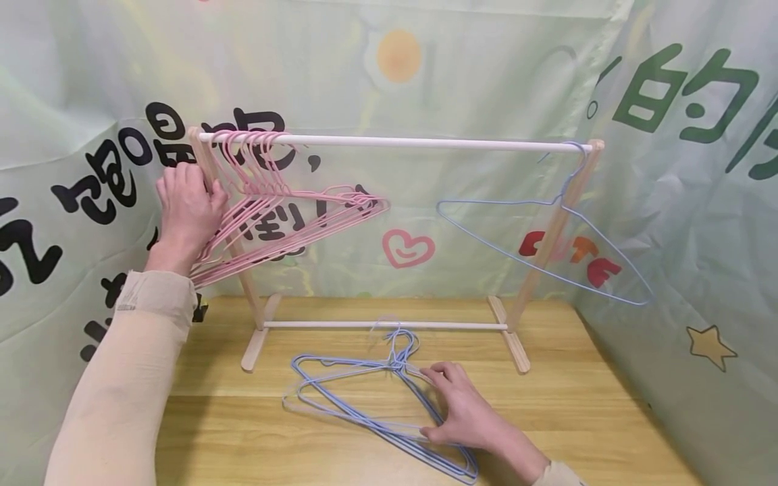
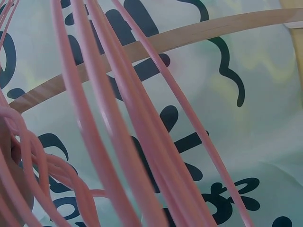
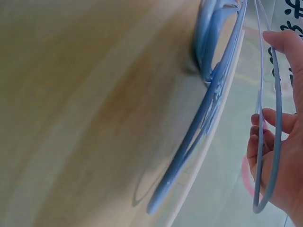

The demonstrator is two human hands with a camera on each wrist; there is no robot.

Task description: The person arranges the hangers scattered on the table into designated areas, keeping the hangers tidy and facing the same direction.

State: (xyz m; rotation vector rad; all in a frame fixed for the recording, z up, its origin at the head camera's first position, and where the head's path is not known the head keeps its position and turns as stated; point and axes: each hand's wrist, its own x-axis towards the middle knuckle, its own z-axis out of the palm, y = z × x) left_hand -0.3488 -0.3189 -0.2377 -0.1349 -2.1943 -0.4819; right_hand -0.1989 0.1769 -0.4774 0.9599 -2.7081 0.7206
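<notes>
Several pink hangers hang bunched at the left end of the rack's white top rail. My left hand is beside the rack's left post, against the bunch. Its fingers are bent, but whether they grip the post or a hanger is hidden. A pile of blue hangers lies on the table. My right hand holds one blue hanger between thumb and fingers, raised off the pile. Another blue hanger hangs at the rail's right end.
The wooden rack has a right post, two feet and a lower white rail just behind the pile. A wooden table lies underneath. Printed cloth encloses the back and both sides.
</notes>
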